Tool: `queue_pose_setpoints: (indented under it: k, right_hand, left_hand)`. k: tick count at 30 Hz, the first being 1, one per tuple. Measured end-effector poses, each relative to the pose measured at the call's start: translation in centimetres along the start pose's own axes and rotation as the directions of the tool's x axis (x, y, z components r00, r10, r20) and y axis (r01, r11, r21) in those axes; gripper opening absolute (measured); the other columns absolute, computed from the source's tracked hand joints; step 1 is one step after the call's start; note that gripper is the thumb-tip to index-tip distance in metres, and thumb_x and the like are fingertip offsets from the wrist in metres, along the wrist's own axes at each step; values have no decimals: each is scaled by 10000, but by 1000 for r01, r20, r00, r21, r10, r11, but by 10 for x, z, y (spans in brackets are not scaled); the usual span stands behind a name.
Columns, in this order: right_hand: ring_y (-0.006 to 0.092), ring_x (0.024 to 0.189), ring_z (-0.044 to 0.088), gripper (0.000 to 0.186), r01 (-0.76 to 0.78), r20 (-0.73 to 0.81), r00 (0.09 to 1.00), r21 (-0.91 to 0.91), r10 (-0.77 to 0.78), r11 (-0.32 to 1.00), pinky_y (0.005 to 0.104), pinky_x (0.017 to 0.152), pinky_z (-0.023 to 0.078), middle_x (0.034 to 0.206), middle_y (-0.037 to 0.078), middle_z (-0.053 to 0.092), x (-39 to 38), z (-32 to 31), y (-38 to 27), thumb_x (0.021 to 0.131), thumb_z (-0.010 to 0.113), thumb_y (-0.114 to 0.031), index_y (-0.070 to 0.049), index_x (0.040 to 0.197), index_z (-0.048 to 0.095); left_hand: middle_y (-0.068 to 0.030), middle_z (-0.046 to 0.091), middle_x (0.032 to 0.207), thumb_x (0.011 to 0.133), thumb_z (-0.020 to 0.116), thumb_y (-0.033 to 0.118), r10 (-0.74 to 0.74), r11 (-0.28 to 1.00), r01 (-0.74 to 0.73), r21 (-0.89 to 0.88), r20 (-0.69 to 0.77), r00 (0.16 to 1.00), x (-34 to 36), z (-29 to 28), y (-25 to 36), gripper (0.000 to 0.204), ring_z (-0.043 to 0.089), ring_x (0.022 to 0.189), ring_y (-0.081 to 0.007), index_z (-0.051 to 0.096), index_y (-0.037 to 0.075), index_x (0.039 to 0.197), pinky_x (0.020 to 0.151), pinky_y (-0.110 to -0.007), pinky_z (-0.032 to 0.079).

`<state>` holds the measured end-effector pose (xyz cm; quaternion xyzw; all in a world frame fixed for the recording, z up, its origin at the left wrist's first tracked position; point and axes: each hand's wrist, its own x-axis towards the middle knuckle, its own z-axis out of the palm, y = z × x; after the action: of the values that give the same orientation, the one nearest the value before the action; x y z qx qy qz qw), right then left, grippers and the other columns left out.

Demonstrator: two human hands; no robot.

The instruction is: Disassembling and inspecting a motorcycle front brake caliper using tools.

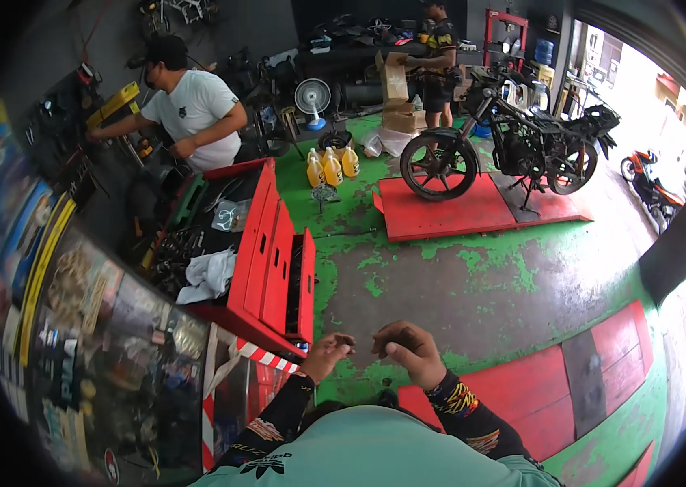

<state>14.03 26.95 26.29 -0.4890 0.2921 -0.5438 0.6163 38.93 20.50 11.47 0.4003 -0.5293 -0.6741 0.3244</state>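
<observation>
Both of my hands are raised in front of my body, above the floor, with a narrow gap between them. My left hand [329,355] is loosely curled, its fingertips pointing right and a little apart from the thumb. I see nothing in it. It is nearest to the lower corner of a red tool cabinet [255,280]. My right hand [413,353] has its fingers bent toward the left hand, with the thumb standing off below them. No object shows in it either. Dark patterned sleeves cover both forearms.
A glass display case [128,357] stands at my left. Red lift platforms lie ahead [440,207] and at right [522,385], the far one bearing a motorcycle [513,138]. Yellow jugs [332,168] and a fan [312,97] stand farther off. Two people work beyond.
</observation>
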Motion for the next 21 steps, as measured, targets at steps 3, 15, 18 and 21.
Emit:
queue_pose_setpoints:
  k: [3, 15, 18, 21]
  right_hand:
    - [171, 953, 639, 230, -10, -81, 997, -105, 2, 994, 316, 840, 504, 1001, 94, 670, 56, -41, -5, 959, 619, -150, 18, 1116, 619]
    - [168, 708, 654, 315, -535, -608, 743, -291, 279, 793, 301, 658, 524, 895, 104, 714, 283, -299, 172, 971, 587, -240, 21, 1142, 624]
    - [197, 644, 674, 432, -811, -756, 462, -150, 463, 565, 324, 548, 514, 889, 93, 726, 249, -376, 253, 922, 631, -305, -26, 1250, 597]
    - [244, 742, 702, 513, -928, -761, 124, 138, 637, 345, 379, 564, 549, 943, 123, 714, 212, -411, 284, 890, 641, -320, 2, 1283, 572]
  left_hand:
    - [-23, 649, 1089, 983, 586, 166, -80, 995, 68, -77, -172, 982, 49, -43, -12, 240, 671, 943, -127, 613, 58, 1195, 820, -273, 516]
    - [-32, 664, 989, 923, 624, 197, -362, 932, 304, -197, -488, 795, 297, -211, -59, 300, 687, 800, -146, 587, 85, 1198, 632, -292, 496]
    - [-55, 665, 992, 918, 630, 196, -347, 932, 359, -53, -416, 841, 392, -252, -31, 325, 696, 814, -159, 579, 75, 1215, 630, -297, 500]
    - [-66, 665, 1010, 919, 629, 196, -271, 935, 325, 145, -301, 914, 474, -290, 2, 360, 700, 827, -169, 560, 68, 1248, 646, -310, 506]
